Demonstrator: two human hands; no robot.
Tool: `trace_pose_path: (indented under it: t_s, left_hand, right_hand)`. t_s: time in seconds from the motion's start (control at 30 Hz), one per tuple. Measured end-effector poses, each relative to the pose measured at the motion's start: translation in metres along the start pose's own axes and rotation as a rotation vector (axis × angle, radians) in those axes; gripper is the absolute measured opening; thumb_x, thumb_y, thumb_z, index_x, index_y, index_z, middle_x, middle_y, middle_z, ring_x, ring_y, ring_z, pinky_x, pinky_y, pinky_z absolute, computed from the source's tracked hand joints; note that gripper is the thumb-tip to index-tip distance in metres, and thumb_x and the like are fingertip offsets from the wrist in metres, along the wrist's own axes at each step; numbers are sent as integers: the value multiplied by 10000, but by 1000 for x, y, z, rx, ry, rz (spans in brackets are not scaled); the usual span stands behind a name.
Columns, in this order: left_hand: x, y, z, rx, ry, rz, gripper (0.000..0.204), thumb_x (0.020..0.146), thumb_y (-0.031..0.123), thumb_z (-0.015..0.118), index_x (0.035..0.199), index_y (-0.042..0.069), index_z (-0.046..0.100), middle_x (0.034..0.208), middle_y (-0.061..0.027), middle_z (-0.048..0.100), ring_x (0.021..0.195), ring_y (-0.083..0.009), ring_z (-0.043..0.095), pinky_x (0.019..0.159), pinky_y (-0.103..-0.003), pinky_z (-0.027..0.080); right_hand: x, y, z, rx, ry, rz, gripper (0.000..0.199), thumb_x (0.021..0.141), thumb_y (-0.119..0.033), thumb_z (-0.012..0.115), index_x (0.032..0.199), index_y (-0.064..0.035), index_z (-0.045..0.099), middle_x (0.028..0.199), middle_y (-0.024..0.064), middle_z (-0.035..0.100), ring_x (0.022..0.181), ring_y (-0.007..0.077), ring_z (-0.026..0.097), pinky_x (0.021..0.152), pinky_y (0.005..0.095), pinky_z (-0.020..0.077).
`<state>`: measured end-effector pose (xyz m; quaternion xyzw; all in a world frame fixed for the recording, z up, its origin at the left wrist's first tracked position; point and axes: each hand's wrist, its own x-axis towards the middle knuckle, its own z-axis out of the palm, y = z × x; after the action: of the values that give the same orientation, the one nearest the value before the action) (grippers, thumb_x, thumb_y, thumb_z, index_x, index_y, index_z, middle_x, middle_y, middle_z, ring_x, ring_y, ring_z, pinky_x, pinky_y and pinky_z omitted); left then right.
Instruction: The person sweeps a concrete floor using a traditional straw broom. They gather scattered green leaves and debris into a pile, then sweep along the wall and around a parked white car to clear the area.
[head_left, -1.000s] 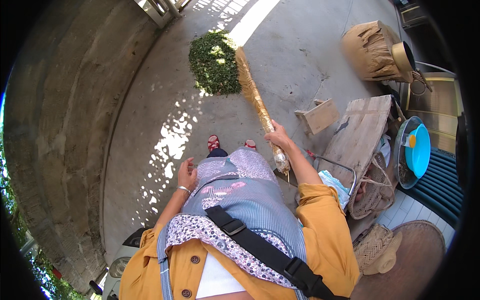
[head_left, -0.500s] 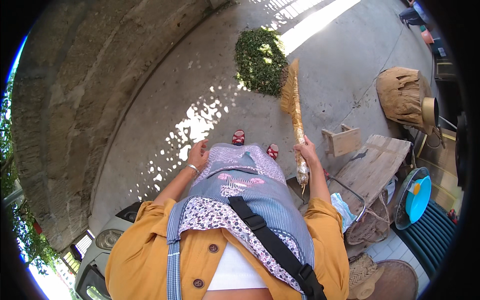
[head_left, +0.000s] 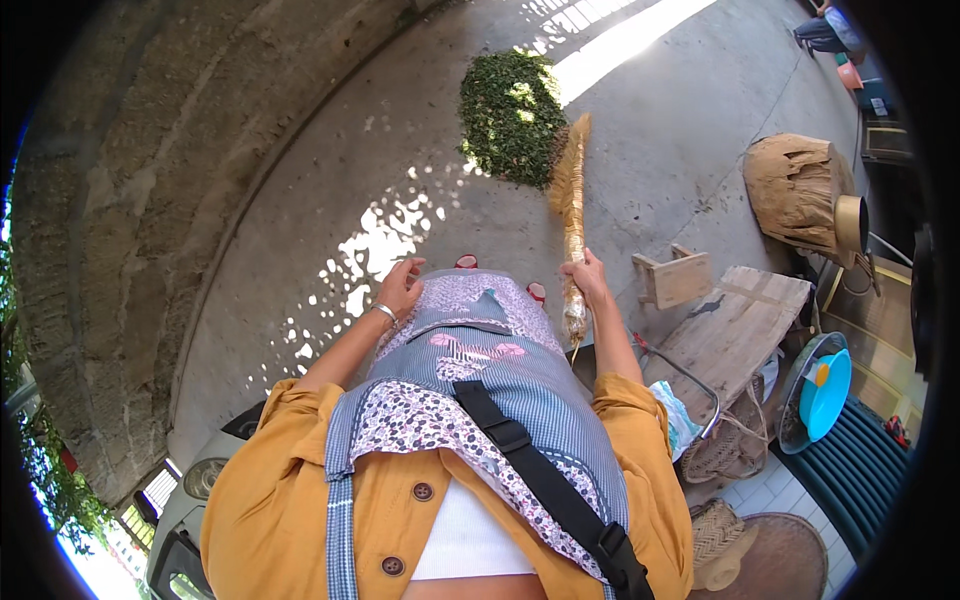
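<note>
The straw broom (head_left: 571,215) stands out ahead of the person, gripped by its bound handle in the right hand (head_left: 587,277), whose fingers are curled tight around the shaft. Its long axis runs nearly straight away from the body, handle end low by the apron (head_left: 480,340), bristle head pointing forward and a little left, its tip touching the near right edge of the pile of green leaves (head_left: 512,115) on the concrete floor (head_left: 690,130).

A second ago the broom leaned more steeply, its head reaching farther to the left beside the pile; half a second ago it had swung closer to upright. Now the bristles rest at the pile's right flank, so the stroke seems to be gathering the loose edge inward, and the heap looks compact with few stray leaves around it. The sweeping appears well along.

The left hand (head_left: 400,285) holds nothing: it hangs by the hip, fingers loosely bent and slightly parted, a bracelet at the wrist.

To the right of the broom stands a small wooden stool (head_left: 678,280), then a weathered wooden board (head_left: 735,330) lying flat, and beyond it a woven basket (head_left: 795,190) wrapped in brown sacking. A blue bowl (head_left: 826,395) sits in a metal basin at the far right.
</note>
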<state>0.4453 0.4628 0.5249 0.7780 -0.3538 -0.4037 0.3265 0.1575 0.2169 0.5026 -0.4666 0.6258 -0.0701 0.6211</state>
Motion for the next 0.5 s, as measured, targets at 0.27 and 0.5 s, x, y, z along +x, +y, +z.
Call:
trace_pose_path:
  t_s: [0.27, 0.5]
  left_hand:
    - [-2, 53, 38, -38, -4, 0, 376, 750, 40, 572, 1122, 60, 522, 916, -81, 526, 741, -161, 559, 690, -273, 482]
    - [-22, 88, 71, 3, -25, -21, 370, 756, 44, 584, 1121, 54, 524, 927, -89, 527, 750, -166, 560, 683, -273, 483]
  right_hand:
    - [-16, -2, -36, -224, 107, -35, 379, 607, -22, 633, 968, -32, 520, 703, 58, 536, 567, 149, 503, 489, 304, 429]
    - [20, 18, -19, -1, -128, -5, 352, 651, -18, 621, 979, -42, 495, 663, 66, 509, 520, 164, 511, 444, 312, 441]
